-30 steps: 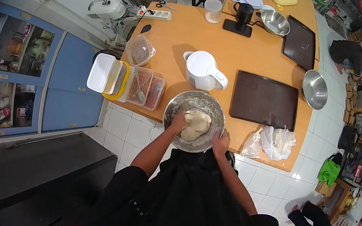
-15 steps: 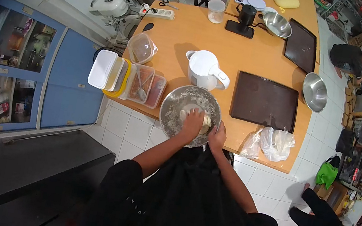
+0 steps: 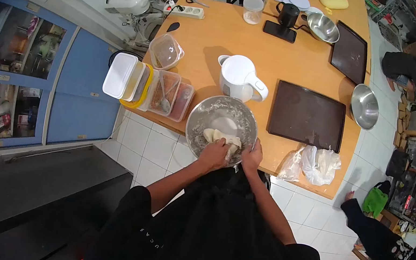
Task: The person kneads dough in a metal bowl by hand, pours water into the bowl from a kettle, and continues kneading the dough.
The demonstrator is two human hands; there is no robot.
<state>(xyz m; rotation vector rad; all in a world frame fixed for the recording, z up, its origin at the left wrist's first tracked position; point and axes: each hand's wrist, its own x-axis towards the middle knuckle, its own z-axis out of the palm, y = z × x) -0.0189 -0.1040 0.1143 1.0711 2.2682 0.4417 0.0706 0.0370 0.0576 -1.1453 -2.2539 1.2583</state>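
A metal mixing bowl, its inner wall smeared with pale residue, stands at the table's front edge close to my body. Inside lies a lump of pale dough. My left hand reaches into the near side of the bowl, its fingers closed on the dough. My right hand grips the bowl's right rim. Just behind the bowl is a white lidded pitcher.
Left of the bowl stand plastic containers, one with a spoon. To the right lie a dark baking tray and plastic bags, with another metal bowl beyond. Two people are at the right; another sits at the far end.
My left hand has drawn back toward me from the bowl's middle, gathering the dough to the near side. My right hand stays on the rim. The person at lower right has shifted.
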